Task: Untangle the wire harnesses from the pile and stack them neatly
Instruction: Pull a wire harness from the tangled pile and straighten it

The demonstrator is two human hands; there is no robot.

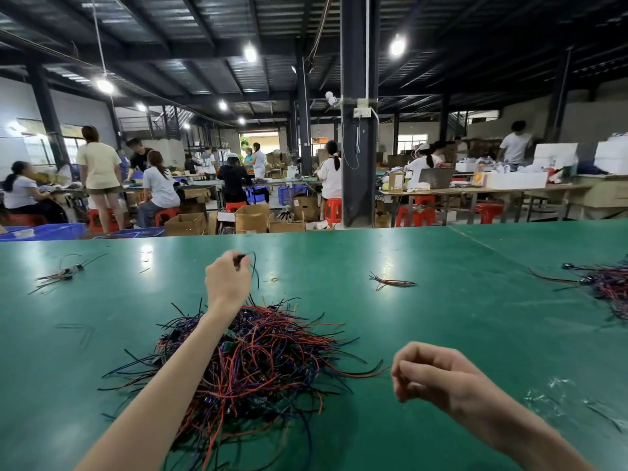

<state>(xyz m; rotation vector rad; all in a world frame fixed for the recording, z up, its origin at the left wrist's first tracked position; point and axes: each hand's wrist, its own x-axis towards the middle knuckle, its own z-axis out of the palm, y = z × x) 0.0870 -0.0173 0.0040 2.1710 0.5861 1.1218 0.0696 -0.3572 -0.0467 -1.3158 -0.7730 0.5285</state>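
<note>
The green counter [441, 263] carries a tangled pile of wire harnesses [261, 362] near its centre and a second heap [608, 287] at far right. Beyond the pile, the raised left hand [227, 282] pinches one dark harness [253, 266]. The right hand [430, 375] hovers at near right, loosely curled, holding nothing. A small bundle [394, 283] lies farther off.

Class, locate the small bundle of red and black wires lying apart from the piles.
In the head view the small bundle lies right of centre on the green table, beyond the central pile, between the left hand and the right-edge pile.
</note>
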